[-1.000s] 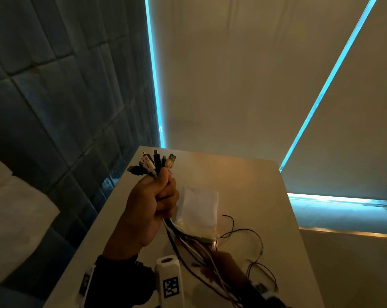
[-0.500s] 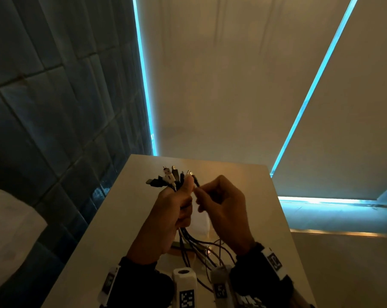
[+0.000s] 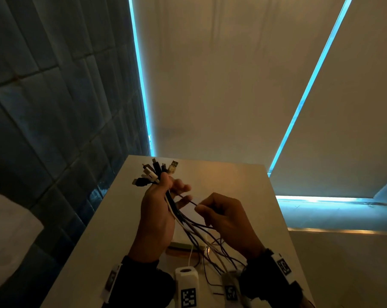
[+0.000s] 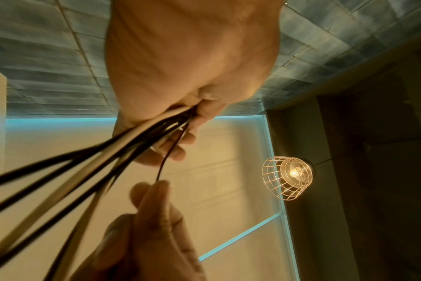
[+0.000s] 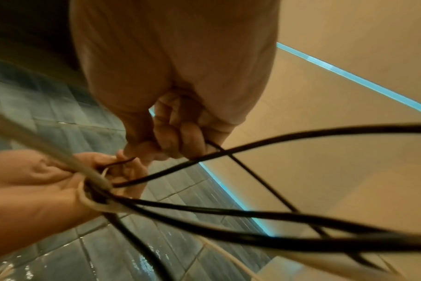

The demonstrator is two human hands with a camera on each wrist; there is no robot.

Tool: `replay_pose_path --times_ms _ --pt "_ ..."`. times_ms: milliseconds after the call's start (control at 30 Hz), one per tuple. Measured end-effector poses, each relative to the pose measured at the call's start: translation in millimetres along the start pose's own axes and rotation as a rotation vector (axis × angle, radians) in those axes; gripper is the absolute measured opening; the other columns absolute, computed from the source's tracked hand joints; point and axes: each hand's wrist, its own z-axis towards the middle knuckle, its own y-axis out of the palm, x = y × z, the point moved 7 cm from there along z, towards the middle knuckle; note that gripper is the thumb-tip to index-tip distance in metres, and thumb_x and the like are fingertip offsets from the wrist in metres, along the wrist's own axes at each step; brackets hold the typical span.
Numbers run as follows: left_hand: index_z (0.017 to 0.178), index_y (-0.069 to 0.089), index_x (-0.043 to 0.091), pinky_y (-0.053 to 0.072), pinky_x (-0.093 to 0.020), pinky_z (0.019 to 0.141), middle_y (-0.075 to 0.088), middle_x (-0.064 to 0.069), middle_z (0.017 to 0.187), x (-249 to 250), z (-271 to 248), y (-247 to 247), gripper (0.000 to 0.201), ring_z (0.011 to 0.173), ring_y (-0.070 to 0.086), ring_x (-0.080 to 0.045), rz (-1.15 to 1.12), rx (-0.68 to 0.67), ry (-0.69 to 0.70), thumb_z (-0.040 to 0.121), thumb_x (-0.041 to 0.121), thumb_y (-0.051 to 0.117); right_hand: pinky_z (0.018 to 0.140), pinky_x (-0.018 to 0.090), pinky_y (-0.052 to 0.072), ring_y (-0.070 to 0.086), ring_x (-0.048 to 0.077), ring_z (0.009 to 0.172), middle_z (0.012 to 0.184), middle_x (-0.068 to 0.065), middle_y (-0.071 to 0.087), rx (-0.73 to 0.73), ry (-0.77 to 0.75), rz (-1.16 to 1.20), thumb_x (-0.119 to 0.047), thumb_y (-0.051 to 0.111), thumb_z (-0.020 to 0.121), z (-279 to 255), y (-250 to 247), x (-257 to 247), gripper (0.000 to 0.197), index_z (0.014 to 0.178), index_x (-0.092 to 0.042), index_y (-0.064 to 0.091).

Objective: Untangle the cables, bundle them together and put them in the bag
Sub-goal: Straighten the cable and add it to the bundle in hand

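My left hand is raised above the table and grips a bundle of black and white cables, thumb on top. Their plugs fan out above the fist. The right hand pinches one thin black cable, drawn taut to the right from the bundle. From the left wrist, the left hand clamps the cables while the right hand holds the thin cable. A pale bag lies flat under the hands, mostly hidden.
Loose cable tails trail over the table's near part. A dark tiled wall runs along the table's left edge, with something white below it. A lit wire-cage lamp hangs overhead.
The right hand came up from the loose cables on the table to the bundle, then drew one thin black cable out to the right. The left hand's fingers loosened a little.
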Motion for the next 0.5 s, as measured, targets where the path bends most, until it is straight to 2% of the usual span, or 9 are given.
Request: replay_pose_path --times_ms 67,167,233,367,500 --pt "0.074 0.045 0.014 0.047 -0.031 0.055 0.044 0.001 0.056 2.3 -1.0 5.5 0.032 0.049 0.047 -0.015 -0.060 -0.064 0.004 0.099 0.031 0.036 0.058 0.022 0.046 0.053 0.007 0.057 0.061 -0.005 0.059 -0.041 0.016 -0.019 -0.016 0.067 0.087 -1.5 -1.4 9.8 0.013 0.078 -0.007 0.070" --pt "0.068 0.038 0.015 0.028 -0.023 0.042 0.029 0.007 0.049 9.8 -0.4 9.9 0.034 0.040 0.024 -0.008 -0.112 -0.124 0.023 0.098 0.031 0.034 0.061 0.017 0.045 0.055 0.002 0.061 0.065 -0.008 0.063 -0.069 0.060 -0.050 -0.016 0.065 0.088 -7.1 -2.4 27.8 0.014 0.076 -0.012 0.071" --pt "0.068 0.036 0.014 0.022 -0.022 0.040 0.026 0.007 0.048 13.6 0.2 8.8 0.034 0.039 0.020 -0.007 -0.115 -0.142 0.047 0.099 0.029 0.032 0.063 0.018 0.044 0.055 0.002 0.061 0.065 -0.007 0.063 -0.070 0.103 -0.088 -0.017 0.064 0.090 -10.8 -2.5 44.6 0.018 0.074 -0.014 0.070" --pt "0.069 0.037 0.014 0.020 -0.016 0.039 0.026 0.008 0.047 14.4 0.1 4.6 0.030 0.037 0.018 -0.005 -0.095 -0.145 0.038 0.094 0.030 0.037 0.064 0.018 0.044 0.055 0.000 0.061 0.062 -0.010 0.062 -0.094 0.162 -0.088 -0.016 0.062 0.092 -20.1 2.0 74.1 0.025 0.067 -0.021 0.066" --pt "0.069 0.037 0.015 0.019 -0.015 0.038 0.025 0.008 0.047 15.0 -0.7 1.3 0.028 0.036 0.018 -0.004 -0.099 -0.147 0.023 0.092 0.031 0.039 0.064 0.016 0.044 0.056 0.000 0.062 0.061 -0.011 0.061 -0.132 0.178 -0.109 -0.017 0.061 0.092 -27.0 7.2 87.9 0.025 0.068 -0.019 0.065"
